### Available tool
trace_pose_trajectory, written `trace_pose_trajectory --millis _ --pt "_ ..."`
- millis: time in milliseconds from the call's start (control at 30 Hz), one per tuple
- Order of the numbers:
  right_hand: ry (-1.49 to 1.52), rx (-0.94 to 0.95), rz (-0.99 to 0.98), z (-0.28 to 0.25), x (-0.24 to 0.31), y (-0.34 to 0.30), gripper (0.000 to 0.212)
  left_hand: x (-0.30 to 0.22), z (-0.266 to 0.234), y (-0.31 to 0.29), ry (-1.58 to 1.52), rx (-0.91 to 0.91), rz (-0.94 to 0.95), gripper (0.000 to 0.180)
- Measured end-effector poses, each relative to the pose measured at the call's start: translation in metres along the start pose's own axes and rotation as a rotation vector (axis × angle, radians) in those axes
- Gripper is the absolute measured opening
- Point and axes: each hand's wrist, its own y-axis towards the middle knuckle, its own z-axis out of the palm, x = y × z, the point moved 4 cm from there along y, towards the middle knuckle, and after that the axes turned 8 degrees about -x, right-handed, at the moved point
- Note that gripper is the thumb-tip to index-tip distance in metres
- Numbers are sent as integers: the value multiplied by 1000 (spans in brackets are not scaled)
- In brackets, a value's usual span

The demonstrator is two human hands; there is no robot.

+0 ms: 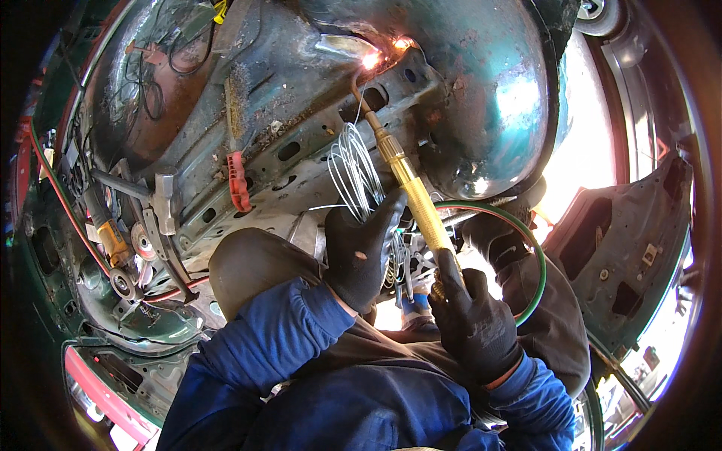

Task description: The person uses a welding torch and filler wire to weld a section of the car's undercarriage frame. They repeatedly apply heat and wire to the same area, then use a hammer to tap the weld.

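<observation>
Held by its lower end in the black-gloved right hand [477,323], with fingers wrapped closed around it: a brass torch [418,207]. Extends up and to the left from that fist, most of the barrel clear of the grip, passing beside the fingertips of the black-gloved left hand [361,252]; cannot tell whether touching them or just apart. Points away from the body, long axis slanting from lower right to upper left, ending in a bent copper tip [358,86] hooked toward a white-orange glow [371,60] on the metalwork. Closed likewise at the left hand, with fingers curled around a loose wire coil [352,169]: thin, silvery, springy loops above the grip, further strands below, one end jutting out to the left and one fine strand rising toward the copper tip. Smooth and yellowish along the barrel, fluted at the collar, duller and reddish at the tip. Around the glow, scuffed, grimy sheet metal; below it, a rail [289,150] pierced with oval holes; to the right, a glossy, rounded green bulge [492,98]. Behind the torch, looping to the right, a red and green hose [541,263]. Off to the left, a red-handled wire brush [238,180], a steel-headed hammer [165,201] and a yellow-and-black grinder [111,239].
</observation>
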Motion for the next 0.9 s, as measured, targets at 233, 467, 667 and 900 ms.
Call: trace_pose_trajectory --millis 233,467,667,900 --pt "-6 7 8 2 -2 -2 95 6 -3 0 12 26 51 46" --pt "9 -12 19 4 -3 -1 91 9 -4 1 219 17 224 45" --pt "37 -63 -9 1 -1 0 98 26 -3 2 97 -26 223 46" --pt "-27 23 45 7 -5 -3 96 1 -2 4 77 29 91 39"
